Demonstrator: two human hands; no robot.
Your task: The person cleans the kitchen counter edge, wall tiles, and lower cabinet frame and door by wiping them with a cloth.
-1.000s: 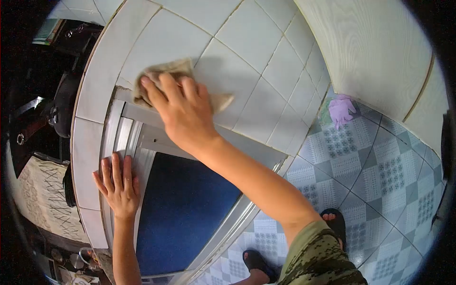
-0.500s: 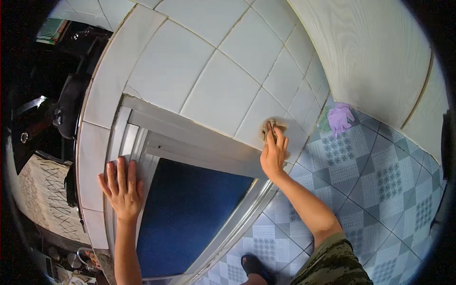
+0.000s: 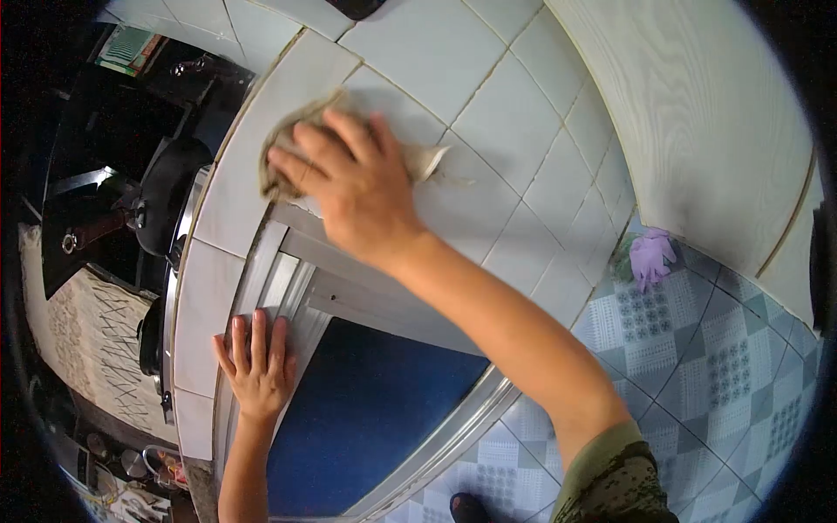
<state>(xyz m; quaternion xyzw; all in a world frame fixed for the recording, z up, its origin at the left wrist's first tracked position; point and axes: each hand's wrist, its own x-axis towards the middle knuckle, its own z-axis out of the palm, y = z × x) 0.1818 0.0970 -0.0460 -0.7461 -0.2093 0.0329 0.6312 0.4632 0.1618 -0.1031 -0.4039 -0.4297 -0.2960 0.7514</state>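
My right hand presses a beige-grey cloth against the white tiled wall, close to the tiled counter edge. Its fingers are bent over the cloth, and a loose corner sticks out to the right of the hand. The hand is slightly blurred. My left hand lies with fingers stretched out on the silver metal frame beside the counter edge, holding nothing. Below the right forearm is the dark blue panel set in that frame.
A black pan rests on the stove at left, near a patterned cloth mat. At right, a purple glove lies on the patterned floor by a pale wooden panel. One foot in a dark sandal shows below.
My right hand has carried the cloth from low on the tiles near the floor up to the counter edge, where the cloth is spread wider. My left hand stays on the frame; the view has shifted.
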